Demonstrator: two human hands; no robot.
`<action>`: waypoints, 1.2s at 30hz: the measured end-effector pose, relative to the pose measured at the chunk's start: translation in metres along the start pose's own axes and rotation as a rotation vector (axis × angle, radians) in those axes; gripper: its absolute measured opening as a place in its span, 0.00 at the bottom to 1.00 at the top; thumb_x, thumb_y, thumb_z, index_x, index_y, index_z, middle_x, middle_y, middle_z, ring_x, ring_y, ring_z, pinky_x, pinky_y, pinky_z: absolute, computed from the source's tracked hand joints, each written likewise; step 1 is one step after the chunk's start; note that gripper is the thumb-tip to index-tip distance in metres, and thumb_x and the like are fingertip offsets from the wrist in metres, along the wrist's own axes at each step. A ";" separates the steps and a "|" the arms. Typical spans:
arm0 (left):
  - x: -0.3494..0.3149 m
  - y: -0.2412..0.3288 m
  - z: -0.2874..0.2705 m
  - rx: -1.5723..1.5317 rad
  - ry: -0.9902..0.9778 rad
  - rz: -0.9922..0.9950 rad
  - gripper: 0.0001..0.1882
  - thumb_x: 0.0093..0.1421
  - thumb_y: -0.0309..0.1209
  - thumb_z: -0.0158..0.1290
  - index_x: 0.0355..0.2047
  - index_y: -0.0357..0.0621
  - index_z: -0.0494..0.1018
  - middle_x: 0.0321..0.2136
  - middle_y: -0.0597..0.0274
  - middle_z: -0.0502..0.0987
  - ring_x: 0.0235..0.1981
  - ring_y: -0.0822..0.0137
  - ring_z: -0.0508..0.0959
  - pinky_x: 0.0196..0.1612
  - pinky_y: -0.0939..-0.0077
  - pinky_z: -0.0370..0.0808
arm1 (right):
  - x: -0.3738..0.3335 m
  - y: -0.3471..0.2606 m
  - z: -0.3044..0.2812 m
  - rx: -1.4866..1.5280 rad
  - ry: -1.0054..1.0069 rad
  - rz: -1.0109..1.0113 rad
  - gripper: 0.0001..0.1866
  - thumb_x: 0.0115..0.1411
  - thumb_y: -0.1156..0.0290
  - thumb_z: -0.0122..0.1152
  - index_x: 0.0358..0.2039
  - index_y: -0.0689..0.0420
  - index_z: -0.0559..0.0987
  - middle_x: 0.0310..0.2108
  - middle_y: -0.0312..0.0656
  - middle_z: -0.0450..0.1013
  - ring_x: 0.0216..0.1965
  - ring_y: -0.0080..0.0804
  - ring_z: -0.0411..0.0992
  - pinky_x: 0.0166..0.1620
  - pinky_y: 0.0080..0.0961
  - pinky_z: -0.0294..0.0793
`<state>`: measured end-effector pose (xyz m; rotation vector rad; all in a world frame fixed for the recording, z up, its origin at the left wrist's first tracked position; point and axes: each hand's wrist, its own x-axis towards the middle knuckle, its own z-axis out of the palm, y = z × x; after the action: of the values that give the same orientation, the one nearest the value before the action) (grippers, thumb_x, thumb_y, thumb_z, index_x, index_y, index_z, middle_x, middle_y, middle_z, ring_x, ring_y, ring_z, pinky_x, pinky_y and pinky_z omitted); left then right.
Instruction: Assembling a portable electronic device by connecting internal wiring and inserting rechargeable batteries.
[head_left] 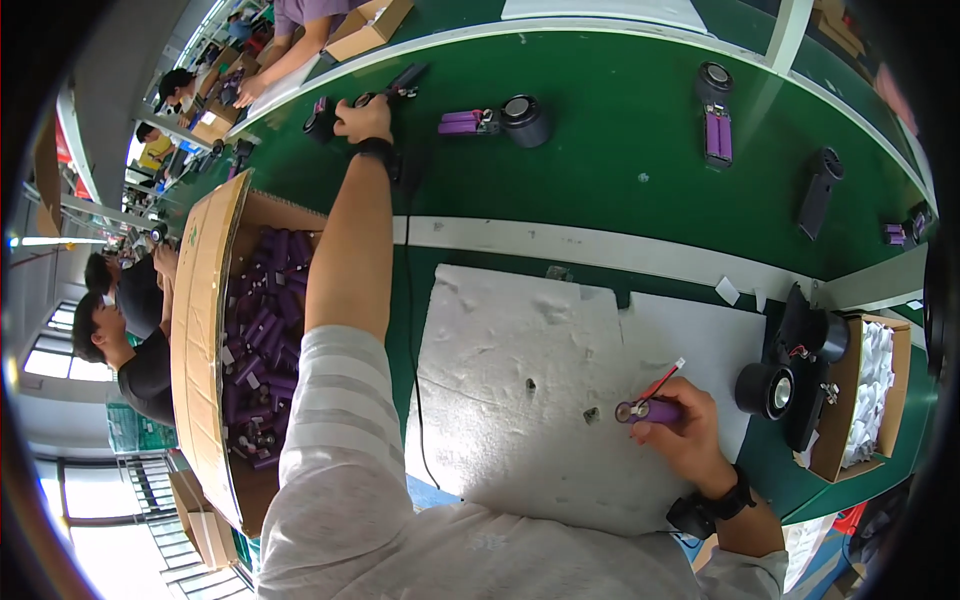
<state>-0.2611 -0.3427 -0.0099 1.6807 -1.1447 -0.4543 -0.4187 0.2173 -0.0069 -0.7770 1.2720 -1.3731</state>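
My left hand (pixel 362 122) is stretched out to the far green bench. Its fingers are curled over a black round-headed device (pixel 408 80), whose handle points away to the right. Part of the device is hidden under the fingers. A second black round head (pixel 318 118) with a purple cell lies just left of that hand. Above the white foam board, my right hand (pixel 690 430) grips a purple battery pack (pixel 652 411) between thumb and fingers. A short wire lead (pixel 668 374) with a small white plug sticks up from the pack.
A cardboard box (pixel 208 350) of purple batteries stands at my left. Beneath my right hand lies the foam board (pixel 510 400). More black devices, one a round housing (pixel 525 122), are spread along the bench. Black parts (pixel 765 390) and a carton (pixel 848 410) of white pieces stand at right.
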 end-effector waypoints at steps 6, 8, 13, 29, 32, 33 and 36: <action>0.086 -0.042 0.008 0.014 -0.234 0.313 0.41 0.40 0.38 0.69 0.56 0.49 0.66 0.47 0.55 0.75 0.46 0.52 0.76 0.53 0.63 0.72 | 0.006 -0.009 -0.001 -0.181 -0.143 -0.174 0.15 0.51 0.83 0.66 0.39 0.63 0.74 0.34 0.41 0.76 0.32 0.23 0.75 0.34 0.20 0.75; 0.071 -0.042 0.018 0.082 -0.247 0.300 0.41 0.40 0.37 0.69 0.56 0.50 0.67 0.44 0.59 0.77 0.44 0.54 0.77 0.52 0.63 0.72 | 0.009 -0.009 -0.004 -0.249 -0.150 -0.220 0.15 0.51 0.84 0.65 0.39 0.63 0.73 0.33 0.41 0.75 0.31 0.24 0.76 0.33 0.20 0.75; 0.006 0.004 -0.016 -0.086 -0.351 0.103 0.37 0.41 0.32 0.67 0.55 0.51 0.68 0.40 0.68 0.78 0.40 0.61 0.77 0.47 0.64 0.73 | 0.007 -0.007 -0.001 -0.107 -0.121 -0.099 0.15 0.53 0.82 0.64 0.40 0.62 0.72 0.34 0.44 0.75 0.30 0.27 0.76 0.32 0.23 0.76; -0.309 0.041 -0.211 -0.602 -1.825 0.212 0.36 0.33 0.14 0.47 0.50 0.41 0.70 0.51 0.50 0.71 0.51 0.63 0.73 0.57 0.72 0.66 | 0.008 -0.010 -0.008 0.097 0.069 -0.071 0.16 0.58 0.71 0.62 0.46 0.57 0.70 0.36 0.35 0.71 0.35 0.20 0.70 0.38 0.17 0.72; -0.316 0.025 -0.193 -0.620 -1.698 0.384 0.34 0.35 0.10 0.43 0.47 0.41 0.72 0.48 0.57 0.72 0.53 0.66 0.72 0.57 0.74 0.66 | 0.011 -0.013 -0.007 -0.171 0.098 -0.121 0.18 0.55 0.75 0.65 0.45 0.58 0.71 0.35 0.34 0.72 0.34 0.18 0.69 0.38 0.18 0.71; -0.321 0.023 -0.188 -0.643 -1.680 0.376 0.32 0.37 0.10 0.45 0.47 0.42 0.72 0.49 0.57 0.72 0.53 0.66 0.71 0.56 0.74 0.67 | 0.010 -0.013 -0.005 -0.305 0.110 -0.148 0.18 0.53 0.76 0.66 0.44 0.58 0.71 0.34 0.34 0.72 0.34 0.18 0.69 0.38 0.18 0.71; -0.330 0.014 -0.185 -0.693 -1.639 0.342 0.29 0.42 0.11 0.48 0.47 0.42 0.72 0.49 0.58 0.71 0.52 0.66 0.71 0.55 0.72 0.68 | 0.008 -0.015 0.003 -0.449 0.187 -0.130 0.21 0.50 0.79 0.68 0.43 0.59 0.71 0.34 0.34 0.72 0.33 0.18 0.68 0.38 0.18 0.71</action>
<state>-0.2893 0.0346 0.0089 0.2034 -1.9407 -1.8882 -0.4218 0.2067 0.0061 -1.0697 1.7359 -1.3000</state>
